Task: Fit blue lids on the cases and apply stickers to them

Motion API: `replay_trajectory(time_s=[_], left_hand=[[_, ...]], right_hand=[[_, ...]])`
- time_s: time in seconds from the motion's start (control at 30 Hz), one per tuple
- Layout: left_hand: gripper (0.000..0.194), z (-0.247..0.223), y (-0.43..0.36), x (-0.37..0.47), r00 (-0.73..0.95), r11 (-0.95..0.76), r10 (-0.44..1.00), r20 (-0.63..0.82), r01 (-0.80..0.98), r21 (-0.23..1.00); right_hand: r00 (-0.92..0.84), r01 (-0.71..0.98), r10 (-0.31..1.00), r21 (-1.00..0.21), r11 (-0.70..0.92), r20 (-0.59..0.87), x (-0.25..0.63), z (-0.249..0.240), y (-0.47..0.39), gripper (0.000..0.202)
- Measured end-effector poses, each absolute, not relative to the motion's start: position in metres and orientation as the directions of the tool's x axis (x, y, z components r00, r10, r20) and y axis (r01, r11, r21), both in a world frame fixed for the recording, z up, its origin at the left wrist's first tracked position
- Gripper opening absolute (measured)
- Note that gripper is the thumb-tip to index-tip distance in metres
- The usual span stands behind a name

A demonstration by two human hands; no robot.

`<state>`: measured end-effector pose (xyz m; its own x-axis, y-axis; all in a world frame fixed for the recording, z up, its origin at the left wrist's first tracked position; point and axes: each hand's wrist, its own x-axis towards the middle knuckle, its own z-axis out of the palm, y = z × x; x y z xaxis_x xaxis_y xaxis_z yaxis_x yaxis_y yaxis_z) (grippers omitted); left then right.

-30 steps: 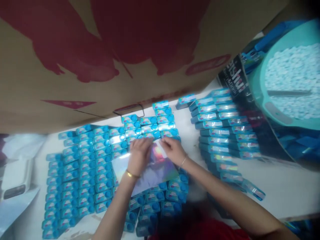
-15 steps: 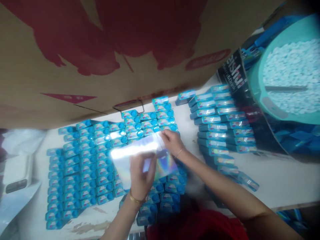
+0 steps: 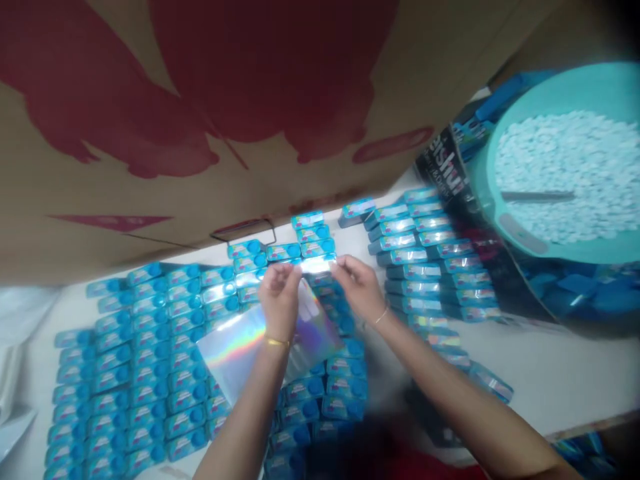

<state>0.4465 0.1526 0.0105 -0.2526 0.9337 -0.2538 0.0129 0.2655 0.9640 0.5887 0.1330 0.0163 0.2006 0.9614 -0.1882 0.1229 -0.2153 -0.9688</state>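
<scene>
Between my two hands a small shiny strip [image 3: 318, 264] is stretched over the rows of blue boxes [image 3: 150, 353]. My left hand [image 3: 281, 287] pinches the strip's left end, and my right hand [image 3: 357, 283] pinches its right end. A holographic silvery sheet [image 3: 235, 347] lies on the boxes, beneath my left hand and wrist and partly hidden by them. More blue boxes [image 3: 420, 272] stand in rows to the right of my right hand, several with a shiny strip on top.
A large cardboard box [image 3: 280, 177] with red print fills the back. At the right, a turquoise basin [image 3: 493, 167] holds many small pale pieces and a grey flat tool [image 3: 537, 196]. Beside it is a dark printed bag [image 3: 450, 177]. The white table [image 3: 565, 373] runs along the front.
My left hand has risen off the sheet to meet the right, and a strip is now stretched between them. The camera view has shifted, moving the basin left and down.
</scene>
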Motion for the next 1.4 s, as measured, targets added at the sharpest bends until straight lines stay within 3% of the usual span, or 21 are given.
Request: replay_trajectory(time_s=[0.2,0.43,0.57,0.77,0.87,1.0,1.07,1.17,1.23,1.3,1.4], left_hand=[[0.008,-0.02,0.215,0.48,-0.275,0.064,0.961,0.038,0.352,0.934],[0.005,-0.034,0.23,0.493,-0.277,0.176,0.961,0.014,0.646,0.743],[0.006,-0.043,0.229,0.495,-0.276,0.205,0.961,0.003,0.722,0.661],[0.017,-0.036,0.228,0.491,-0.251,0.209,0.968,0.008,0.821,0.531],[0.025,-0.03,0.22,0.485,-0.128,0.091,0.991,0.048,0.875,0.475],[0.038,-0.029,0.21,0.482,0.081,-0.078,0.997,0.008,0.916,0.393],[0.039,-0.029,0.209,0.477,0.138,-0.121,0.99,-0.015,0.913,0.389],[0.036,-0.021,0.209,0.455,0.165,-0.144,0.986,-0.005,0.876,0.46],[0.033,-0.011,0.203,0.43,0.19,-0.166,0.982,0.011,0.823,0.544],[0.03,-0.001,0.189,0.404,0.244,-0.201,0.97,0.008,0.777,0.596],[0.026,0.005,0.16,0.378,0.301,-0.235,0.952,-0.047,0.823,0.517]], right_hand=[[0.193,0.52,0.979,-0.84,-0.153,-0.059,0.629,-0.018,0.201,0.024],[0.203,0.733,0.964,-0.626,-0.267,-0.174,0.634,-0.042,0.223,0.017],[0.205,0.719,0.962,-0.639,-0.274,-0.182,0.633,-0.056,0.224,0.016],[0.234,0.495,0.957,-0.827,-0.267,-0.168,0.629,-0.077,0.219,0.025],[0.239,0.367,0.966,-0.911,-0.188,-0.103,0.625,-0.082,0.207,0.037],[0.071,0.326,0.994,-0.941,-0.097,-0.078,0.627,-0.088,0.196,0.038],[-0.001,0.421,0.99,-0.898,-0.127,-0.141,0.631,-0.087,0.194,0.038],[0.083,0.643,0.989,-0.752,-0.145,-0.12,0.631,-0.069,0.185,0.04],[0.107,0.739,0.994,-0.671,-0.061,0.029,0.621,-0.049,0.17,0.042],[-0.013,0.788,0.989,-0.607,0.099,0.145,0.603,-0.031,0.149,0.04],[-0.236,0.826,0.964,-0.496,0.267,0.124,0.568,-0.021,0.114,0.033]])
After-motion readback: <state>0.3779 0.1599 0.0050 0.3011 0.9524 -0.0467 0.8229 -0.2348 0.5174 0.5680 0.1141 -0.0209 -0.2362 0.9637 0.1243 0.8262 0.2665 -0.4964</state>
